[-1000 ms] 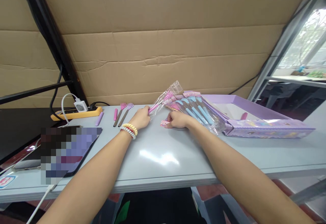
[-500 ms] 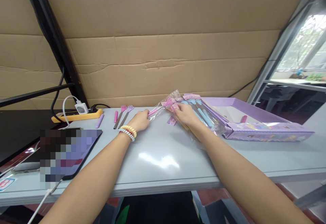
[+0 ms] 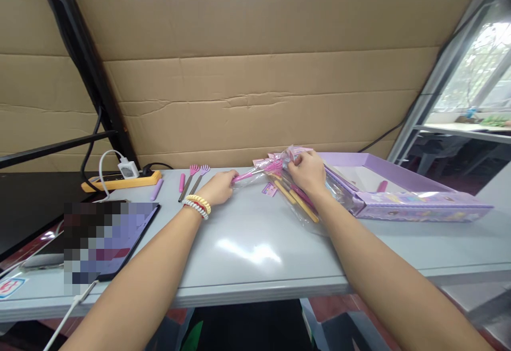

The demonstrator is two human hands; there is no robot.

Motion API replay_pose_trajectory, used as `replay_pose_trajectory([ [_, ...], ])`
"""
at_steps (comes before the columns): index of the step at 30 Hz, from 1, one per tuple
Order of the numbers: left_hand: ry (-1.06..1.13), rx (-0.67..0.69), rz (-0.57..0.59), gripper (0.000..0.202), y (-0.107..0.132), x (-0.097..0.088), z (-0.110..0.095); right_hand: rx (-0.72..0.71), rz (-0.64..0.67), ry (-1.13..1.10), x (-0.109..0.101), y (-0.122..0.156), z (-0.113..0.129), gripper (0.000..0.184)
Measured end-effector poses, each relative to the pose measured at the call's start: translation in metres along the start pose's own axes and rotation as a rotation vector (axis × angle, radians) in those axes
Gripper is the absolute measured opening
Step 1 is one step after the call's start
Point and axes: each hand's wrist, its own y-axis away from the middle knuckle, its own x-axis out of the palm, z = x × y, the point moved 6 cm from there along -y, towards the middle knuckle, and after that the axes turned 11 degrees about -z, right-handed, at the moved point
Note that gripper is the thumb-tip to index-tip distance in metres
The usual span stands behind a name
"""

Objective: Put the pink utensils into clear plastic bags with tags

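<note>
My left hand (image 3: 219,187), with braided bands at the wrist, is closed on the handle end of a pink back scratcher (image 3: 255,173). Its claw-shaped head lies to the right, among clear plastic; I cannot tell how much of it is inside. My right hand (image 3: 309,173) pinches a crumpled clear plastic bag (image 3: 288,154) just beyond that head. Below the right hand, packaged back scratchers with yellow handles (image 3: 305,210) lie on the table, and blue ones are mostly hidden behind the hand. A small purple card (image 3: 270,189) lies beside them.
Left of my hands lie two unwrapped back scratchers (image 3: 194,169) with metal stems, a pink handle (image 3: 182,182) and a lilac handle (image 3: 157,189). An open purple box (image 3: 415,206) stands right. A yellow power strip (image 3: 120,182) and a tablet (image 3: 138,234) are far left.
My right hand has moved right and slightly up, pulling the clear bag along from over the pink back scratcher. The yellow handles now show. My left hand has barely moved.
</note>
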Motion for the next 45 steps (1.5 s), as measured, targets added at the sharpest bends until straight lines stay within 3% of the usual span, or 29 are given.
replay_pose_trajectory([
  [4, -0.035, 0.042, 0.0, 0.047, -0.001, 0.001, 0.002, 0.043, 0.003, -0.065, 0.002, -0.005, -0.008, 0.015],
  [13, -0.047, -0.003, -0.015, 0.045, -0.002, -0.007, 0.01, 0.412, -0.036, -0.377, -0.002, -0.013, -0.037, 0.015],
  [19, -0.026, 0.011, -0.023, 0.043, -0.004, -0.008, 0.011, 0.521, 0.002, -0.453, -0.008, -0.016, -0.039, 0.02],
  [25, -0.026, 0.002, -0.019, 0.041, -0.003, -0.01, 0.01, 0.518, 0.079, -0.476, -0.008, -0.016, -0.038, 0.022],
  [30, -0.004, -0.03, -0.021, 0.041, -0.003, -0.012, 0.013, 0.334, 0.052, -0.341, -0.011, -0.019, -0.033, 0.031],
  [33, 0.008, -0.031, -0.02, 0.042, -0.003, -0.012, 0.013, 0.293, 0.023, -0.255, -0.015, -0.02, -0.029, 0.027],
  [40, 0.008, -0.01, -0.006, 0.044, -0.003, -0.011, 0.01, 0.48, 0.076, -0.3, -0.014, -0.019, -0.038, 0.025],
  [45, 0.002, -0.025, -0.002, 0.046, -0.003, -0.011, 0.01, 0.524, 0.113, -0.443, -0.012, -0.016, -0.036, 0.033],
])
